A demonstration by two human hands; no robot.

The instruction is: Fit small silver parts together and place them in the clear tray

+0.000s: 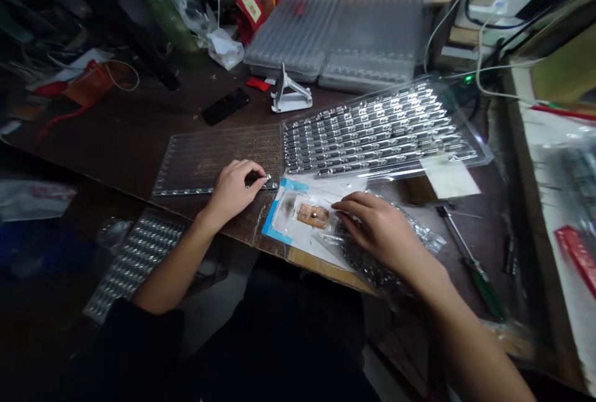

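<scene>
A left hand [233,186] pinches a small connector [268,178], its grip nearly closed, at the 4 o'clock corner of a clear tray [218,153] on a dark desk [125,138]. Beside a block [313,215], the right hand [379,219] curls its fingers; whether that grip holds anything, one cannot tell. From the block, a filled tray [485,152] lies at 1 o'clock, a phone [226,106] at 11.

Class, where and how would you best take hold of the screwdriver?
Probably by the green handle, from above on the near side: the screwdriver lies flat, its handle thicker than the shaft and pointing toward the person.
</scene>
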